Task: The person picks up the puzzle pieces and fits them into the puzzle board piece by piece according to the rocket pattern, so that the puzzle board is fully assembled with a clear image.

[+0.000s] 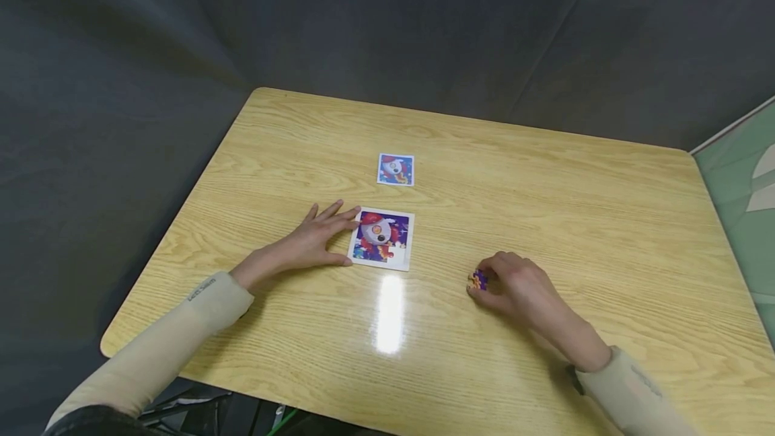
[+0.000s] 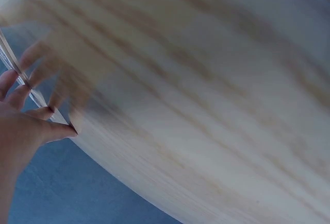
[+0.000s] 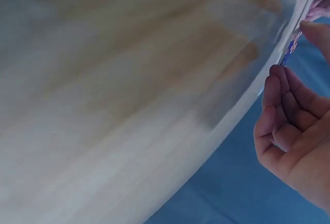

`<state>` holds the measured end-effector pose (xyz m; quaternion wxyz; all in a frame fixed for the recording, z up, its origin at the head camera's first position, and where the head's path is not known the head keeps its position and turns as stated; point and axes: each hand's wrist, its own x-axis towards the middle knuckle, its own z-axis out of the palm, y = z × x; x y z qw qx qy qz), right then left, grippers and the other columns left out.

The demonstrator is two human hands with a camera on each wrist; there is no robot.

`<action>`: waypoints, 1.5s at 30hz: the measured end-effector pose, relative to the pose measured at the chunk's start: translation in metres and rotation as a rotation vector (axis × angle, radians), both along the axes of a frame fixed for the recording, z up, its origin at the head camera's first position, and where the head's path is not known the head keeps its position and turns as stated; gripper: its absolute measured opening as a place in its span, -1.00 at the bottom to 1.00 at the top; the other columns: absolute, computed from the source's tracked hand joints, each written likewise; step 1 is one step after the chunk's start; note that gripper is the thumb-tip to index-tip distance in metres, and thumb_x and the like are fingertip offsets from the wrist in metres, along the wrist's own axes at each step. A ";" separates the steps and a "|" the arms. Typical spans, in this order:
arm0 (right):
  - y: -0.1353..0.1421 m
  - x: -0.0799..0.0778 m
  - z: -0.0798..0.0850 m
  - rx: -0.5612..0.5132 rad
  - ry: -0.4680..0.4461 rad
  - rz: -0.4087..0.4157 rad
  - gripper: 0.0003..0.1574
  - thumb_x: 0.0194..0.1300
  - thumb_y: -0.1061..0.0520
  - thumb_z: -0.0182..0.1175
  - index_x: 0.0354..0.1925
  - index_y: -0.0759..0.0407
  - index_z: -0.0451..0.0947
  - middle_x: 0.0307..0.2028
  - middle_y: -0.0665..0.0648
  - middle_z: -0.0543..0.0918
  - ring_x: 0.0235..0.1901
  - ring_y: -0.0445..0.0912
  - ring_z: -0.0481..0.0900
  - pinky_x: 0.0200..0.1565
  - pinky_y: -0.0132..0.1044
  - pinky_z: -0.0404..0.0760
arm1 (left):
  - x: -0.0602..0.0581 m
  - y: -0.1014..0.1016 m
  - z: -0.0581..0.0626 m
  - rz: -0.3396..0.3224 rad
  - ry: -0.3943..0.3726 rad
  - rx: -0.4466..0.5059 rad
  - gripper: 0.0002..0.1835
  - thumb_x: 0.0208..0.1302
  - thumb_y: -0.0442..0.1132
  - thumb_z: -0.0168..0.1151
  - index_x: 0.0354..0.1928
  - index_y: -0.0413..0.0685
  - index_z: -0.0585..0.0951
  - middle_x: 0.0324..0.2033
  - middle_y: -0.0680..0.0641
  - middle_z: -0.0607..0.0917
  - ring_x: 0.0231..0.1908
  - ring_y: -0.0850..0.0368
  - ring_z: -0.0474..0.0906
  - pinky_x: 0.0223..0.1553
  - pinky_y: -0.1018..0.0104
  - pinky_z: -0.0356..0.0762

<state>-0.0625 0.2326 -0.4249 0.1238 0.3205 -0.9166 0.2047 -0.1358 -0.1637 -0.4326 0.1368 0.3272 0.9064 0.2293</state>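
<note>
A square jigsaw puzzle in a white tray [image 1: 397,262] lies on the table, with a bare white gap at its lower right corner. Along the tray's left edge, my left hand [image 1: 311,241] is spread, its straight fingertips and thumb touching the border. To the right, my right hand [image 1: 521,284] pinches a purple and orange puzzle piece [image 1: 477,280] between thumb and fingers, low over the table. In the right wrist view, the puzzle piece [image 3: 291,47] shows edge-on between the fingertips. The left wrist view has the left hand [image 2: 31,123] at its left edge.
Behind the tray lies a small square picture card [image 1: 396,169] with a matching design. The wooden table [image 1: 575,200] has a glare spot in front of the tray. A dark curtain [image 1: 424,32] hangs behind, and a green panel [image 1: 739,207] stands at the right.
</note>
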 end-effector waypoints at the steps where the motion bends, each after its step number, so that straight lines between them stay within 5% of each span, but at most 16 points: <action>1: -0.004 -0.001 0.001 0.002 0.001 0.003 -0.58 -0.11 -0.01 0.50 -0.31 0.22 0.65 -0.44 0.00 0.62 -0.47 -0.19 0.53 -0.48 -0.31 0.54 | 0.000 0.000 0.000 0.000 -0.001 0.001 -0.19 0.14 0.15 0.34 0.38 -0.04 0.34 0.49 -0.01 0.06 0.48 -0.12 -0.25 0.35 -0.31 -0.44; 22: -0.096 -0.032 0.014 0.089 0.016 0.104 -0.53 -0.03 -0.10 0.46 -0.32 0.23 0.62 -0.49 0.00 0.56 -0.53 -0.17 0.42 -0.51 -0.33 0.47 | 0.001 -0.001 -0.002 0.007 -0.005 0.014 -0.19 0.14 0.16 0.34 0.37 -0.02 0.35 0.49 0.02 0.06 0.48 -0.10 -0.26 0.36 -0.29 -0.47; 45: -0.120 -0.050 0.007 0.133 -0.082 0.087 -0.55 0.02 -0.07 0.47 -0.32 0.25 0.60 -0.42 0.09 0.61 -0.46 -0.09 0.51 -0.42 -0.27 0.57 | 0.000 0.000 0.000 0.006 0.001 -0.001 -0.19 0.14 0.17 0.33 0.37 -0.03 0.35 0.49 0.02 0.06 0.48 -0.09 -0.26 0.36 -0.27 -0.46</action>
